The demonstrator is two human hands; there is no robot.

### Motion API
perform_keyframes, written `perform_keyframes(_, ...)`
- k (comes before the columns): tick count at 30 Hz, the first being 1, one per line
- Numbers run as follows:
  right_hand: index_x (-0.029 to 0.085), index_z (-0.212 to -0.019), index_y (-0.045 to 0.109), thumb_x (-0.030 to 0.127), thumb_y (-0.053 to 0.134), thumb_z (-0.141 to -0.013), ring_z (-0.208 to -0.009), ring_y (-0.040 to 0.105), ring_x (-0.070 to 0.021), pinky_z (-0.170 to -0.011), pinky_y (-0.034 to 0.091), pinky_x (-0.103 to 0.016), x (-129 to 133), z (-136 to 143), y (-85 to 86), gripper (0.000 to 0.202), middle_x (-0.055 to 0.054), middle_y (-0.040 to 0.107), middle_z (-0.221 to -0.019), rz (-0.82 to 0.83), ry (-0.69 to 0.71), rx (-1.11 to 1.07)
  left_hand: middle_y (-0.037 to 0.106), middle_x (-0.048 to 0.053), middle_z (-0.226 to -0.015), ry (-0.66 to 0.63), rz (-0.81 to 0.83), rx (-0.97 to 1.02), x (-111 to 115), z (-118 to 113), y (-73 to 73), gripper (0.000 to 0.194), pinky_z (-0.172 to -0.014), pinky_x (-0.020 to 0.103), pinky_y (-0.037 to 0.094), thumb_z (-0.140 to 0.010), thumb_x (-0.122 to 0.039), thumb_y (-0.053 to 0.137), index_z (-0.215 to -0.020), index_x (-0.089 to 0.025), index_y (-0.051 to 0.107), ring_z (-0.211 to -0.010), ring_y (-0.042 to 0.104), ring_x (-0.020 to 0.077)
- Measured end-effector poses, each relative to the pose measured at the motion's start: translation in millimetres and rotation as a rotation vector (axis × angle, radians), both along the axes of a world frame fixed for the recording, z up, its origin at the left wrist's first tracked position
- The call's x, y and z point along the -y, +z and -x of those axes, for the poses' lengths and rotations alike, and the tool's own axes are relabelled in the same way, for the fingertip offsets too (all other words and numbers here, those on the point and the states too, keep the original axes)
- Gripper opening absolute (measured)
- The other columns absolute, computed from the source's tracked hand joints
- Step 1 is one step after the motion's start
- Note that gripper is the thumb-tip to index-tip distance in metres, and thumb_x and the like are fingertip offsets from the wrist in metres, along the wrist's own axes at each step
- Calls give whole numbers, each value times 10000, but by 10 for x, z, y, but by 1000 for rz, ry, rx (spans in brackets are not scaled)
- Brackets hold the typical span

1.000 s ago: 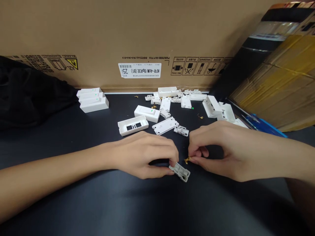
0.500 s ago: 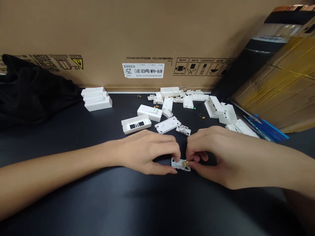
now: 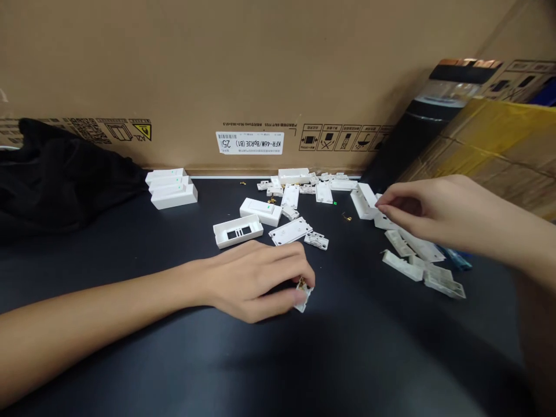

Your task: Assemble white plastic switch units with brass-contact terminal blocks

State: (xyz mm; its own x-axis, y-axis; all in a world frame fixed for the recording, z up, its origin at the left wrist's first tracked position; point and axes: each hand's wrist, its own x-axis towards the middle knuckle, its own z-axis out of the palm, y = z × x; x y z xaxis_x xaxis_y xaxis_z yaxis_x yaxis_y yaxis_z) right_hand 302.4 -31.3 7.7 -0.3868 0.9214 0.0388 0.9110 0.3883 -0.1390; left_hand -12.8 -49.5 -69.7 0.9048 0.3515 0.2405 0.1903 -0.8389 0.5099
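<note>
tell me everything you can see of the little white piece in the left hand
The little white piece looks like moulded plastic, with an uneven edge. Thumb and fingers of the left hand pinch it and hide much of its surface. Gold-coloured metal shows at its far end, close under the fingers. Its near end points toward the wearer. It is over the black tabletop; whether it touches that surface, I can't tell.

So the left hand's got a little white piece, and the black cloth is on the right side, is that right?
Not quite: in the head view, the black cloth lies on the left side. The left hand does hold a little white piece.
</note>
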Motion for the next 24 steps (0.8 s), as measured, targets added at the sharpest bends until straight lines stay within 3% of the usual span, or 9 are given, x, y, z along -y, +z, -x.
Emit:
perform_keyframes(2,182,-874,732,220,538,-907,-611,653,-185,-634,444,-354,-63,-91,-20,201,-78,755,-743,-17,-75,75,618,50,-1262,-4,-37,-17,10,7,19,356,-588,251,462,-953,-127,477,-1285,-242,535,-791,622,113)
perform_keyframes(4,177,-919,746,234,551,-901,-686,698,-215,-669,488,-351,-104,-87,-84,204,-84,775,-818,-6,-71,80,593,34,-1351,-31,-75,-34,16,5,31,481,-601,250,483,-886,-66,475,-1322,-260,538,-824,640,110)
perform_keyframes(8,148,-1059,746,306,565,-908,-750,717,-213,-694,530,-326,-163,79,-289,284,-94,788,-942,16,35,58,633,14,-1329,-34,-111,-38,27,-17,36,353,-640,258,502,-923,-120,492,-1227,-246,623,-875,671,118)
perform_keyframes(12,155,-980,763,261,535,-912,-809,696,-216,-744,510,-330,-199,206,-422,260,-98,780,-956,-2,80,135,661,30,-1255,8,-119,-34,34,-31,16,245,-583,263,461,-997,-262,512,-1205,-226,636,-850,677,122)
perform_keyframes(20,183,-849,699,245,535,-879,-690,658,-186,-646,450,-293,-99,277,-270,178,-47,741,-771,108,58,48,707,17,-1114,66,-129,-11,-7,-24,-39,242,-609,264,443,-1021,-396,553,-1166,-212,613,-829,670,125)
perform_keyframes(24,204,-809,632,306,557,-878,-625,651,-179,-611,445,-286,-36,328,-191,143,-28,726,-706,144,33,-47,699,-1,-1094,53,-233,-3,-15,-23,-58,186,-572,256,415,-1050,-361,514,-1028,-231,646,-779,658,106)
